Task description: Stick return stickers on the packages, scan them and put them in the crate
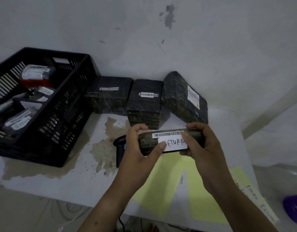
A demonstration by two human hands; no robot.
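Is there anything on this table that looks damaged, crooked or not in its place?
Yes. The table top has a large brown patch beside the crate, where its white coat looks worn off or stained. The rightmost package at the back stands tilted.

crate left on table, 3 packages right of it, scanner in front

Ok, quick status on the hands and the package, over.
Left hand and right hand both grip the package, thumbs pressing the RETURN sticker down. Scanner lies below, untouched. Crate at left, nothing seen blocking the way.
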